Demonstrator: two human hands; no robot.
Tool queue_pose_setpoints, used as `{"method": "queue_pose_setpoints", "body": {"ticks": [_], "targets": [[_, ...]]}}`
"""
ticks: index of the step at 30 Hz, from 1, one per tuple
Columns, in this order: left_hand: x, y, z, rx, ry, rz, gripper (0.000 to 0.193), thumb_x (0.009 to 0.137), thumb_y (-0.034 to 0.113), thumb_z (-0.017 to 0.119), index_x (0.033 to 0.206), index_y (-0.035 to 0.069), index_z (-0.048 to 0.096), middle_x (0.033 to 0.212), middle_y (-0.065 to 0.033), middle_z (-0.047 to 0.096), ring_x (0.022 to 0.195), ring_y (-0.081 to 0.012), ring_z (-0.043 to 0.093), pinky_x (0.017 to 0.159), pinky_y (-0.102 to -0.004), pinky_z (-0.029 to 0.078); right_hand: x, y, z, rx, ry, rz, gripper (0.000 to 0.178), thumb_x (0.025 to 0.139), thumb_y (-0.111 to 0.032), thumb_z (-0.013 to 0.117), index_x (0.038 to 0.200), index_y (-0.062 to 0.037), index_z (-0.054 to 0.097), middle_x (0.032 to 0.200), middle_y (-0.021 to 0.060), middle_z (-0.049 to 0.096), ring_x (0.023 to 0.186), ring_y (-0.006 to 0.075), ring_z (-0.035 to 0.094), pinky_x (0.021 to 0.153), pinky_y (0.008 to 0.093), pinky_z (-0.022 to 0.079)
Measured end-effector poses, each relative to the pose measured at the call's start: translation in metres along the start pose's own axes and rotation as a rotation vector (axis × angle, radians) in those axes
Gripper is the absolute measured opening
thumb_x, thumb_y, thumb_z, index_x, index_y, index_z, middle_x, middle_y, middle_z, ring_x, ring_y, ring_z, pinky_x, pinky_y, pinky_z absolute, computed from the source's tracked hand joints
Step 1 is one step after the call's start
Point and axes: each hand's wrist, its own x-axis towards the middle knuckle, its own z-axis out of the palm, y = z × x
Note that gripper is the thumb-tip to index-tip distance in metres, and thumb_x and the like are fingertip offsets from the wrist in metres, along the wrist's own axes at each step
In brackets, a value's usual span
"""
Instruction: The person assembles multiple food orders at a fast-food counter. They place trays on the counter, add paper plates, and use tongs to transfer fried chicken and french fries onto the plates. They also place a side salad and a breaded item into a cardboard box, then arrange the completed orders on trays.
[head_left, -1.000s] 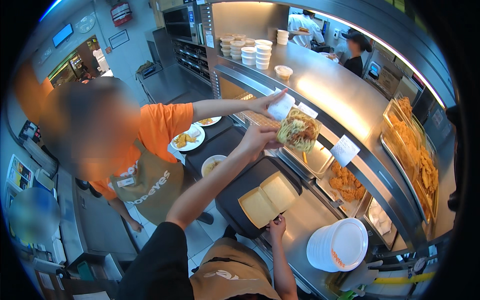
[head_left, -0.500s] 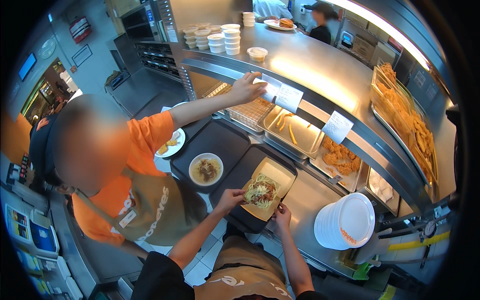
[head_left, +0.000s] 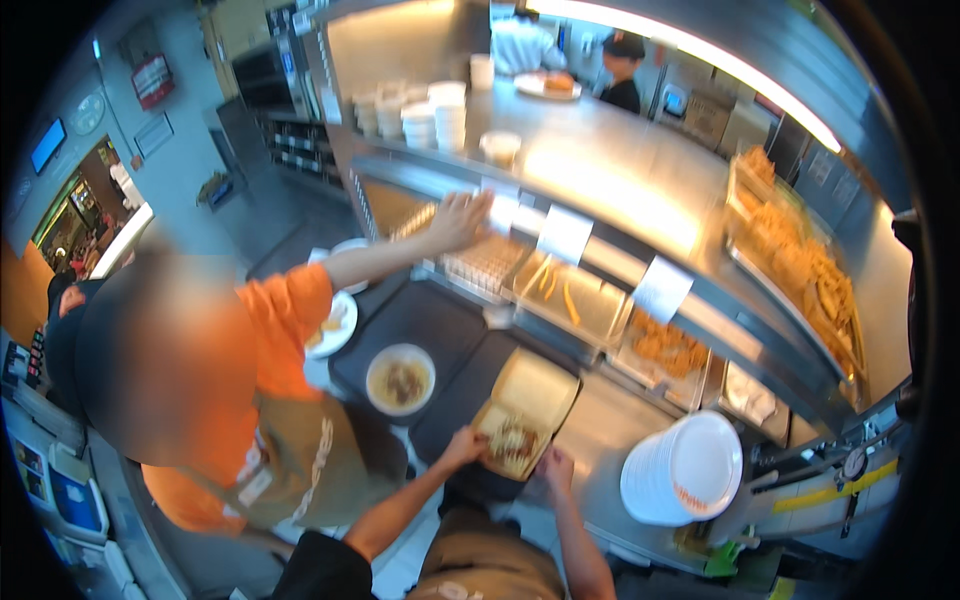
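An open beige takeout box [head_left: 528, 405] with fried food in its near half rests on a dark tray [head_left: 455, 400] at the counter's front. My left hand [head_left: 463, 446] grips the box's near left corner. My right hand [head_left: 555, 468] lies against its near right corner, and its grip is unclear. A round bowl of brownish food [head_left: 400, 380] sits on a second dark tray [head_left: 415, 320] to the left.
A co-worker in an orange shirt [head_left: 275, 340] stands at my left, one hand [head_left: 460, 220] reaching to the warmer shelf [head_left: 600, 190]. Pans of fries [head_left: 570, 295] and fried pieces [head_left: 665, 345] lie behind the box. A stack of white lids [head_left: 685, 468] stands to the right.
My left hand brought a fried piece from above the warmer pans down into the box. Both hands now sit at the box's near edge. The co-worker's arm stays stretched to the shelf.
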Motion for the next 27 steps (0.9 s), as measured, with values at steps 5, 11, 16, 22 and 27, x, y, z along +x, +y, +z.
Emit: {"method": "queue_pose_setpoints", "body": {"ticks": [5,11,16,22,27], "targets": [[0.003,0.016,-0.001,0.031,-0.065,-0.140,0.042,0.078,0.005,0.058,0.119,0.006,0.068,0.096,-0.0177,0.073,0.067,-0.0225,0.073,0.069,-0.0343,0.060,0.001,-0.001,0.006,0.027,0.051,-0.032,0.030,0.099,-0.016,0.054,0.123,-0.0008,0.064,0.082,0.0066,0.067,0.064,0.0147,0.065,0.058,0.0285,0.057],[0.010,0.017,-0.003,0.470,-0.124,-0.083,0.047,0.081,0.009,0.053,0.124,0.020,0.068,0.112,-0.0089,0.072,0.101,-0.0273,0.069,0.090,-0.0393,0.054,-0.003,0.006,0.015,0.118,0.054,0.060,0.033,0.096,-0.016,0.058,0.123,0.0015,0.062,0.088,0.0077,0.067,0.072,0.0148,0.064,0.061,0.0286,0.056],[0.020,0.005,-0.002,0.421,-0.146,-0.095,0.046,0.081,0.011,0.053,0.124,0.022,0.069,0.108,-0.0101,0.072,0.097,-0.0271,0.069,0.086,-0.0392,0.053,-0.010,0.002,0.019,0.123,0.023,0.100,0.036,0.097,-0.021,0.057,0.125,0.0021,0.058,0.095,0.0076,0.065,0.078,0.0154,0.061,0.068,0.0293,0.053],[0.024,-0.009,-0.003,0.340,-0.146,0.037,0.044,0.080,0.010,0.056,0.121,0.018,0.070,0.094,-0.0110,0.073,0.076,-0.0228,0.070,0.070,-0.0373,0.055,-0.034,-0.025,0.023,0.255,-0.017,0.162,0.043,0.100,-0.032,0.051,0.127,0.0018,0.054,0.112,0.0128,0.063,0.098,0.0228,0.063,0.083,0.0369,0.052],[0.026,-0.014,-0.005,0.312,-0.181,0.046,0.042,0.078,0.009,0.058,0.117,0.016,0.071,0.093,-0.0103,0.073,0.078,-0.0232,0.069,0.071,-0.0373,0.054,-0.041,-0.036,0.027,0.248,0.014,0.194,0.048,0.101,-0.038,0.049,0.128,0.0016,0.054,0.118,0.0139,0.062,0.104,0.0260,0.062,0.087,0.0397,0.051]]}}
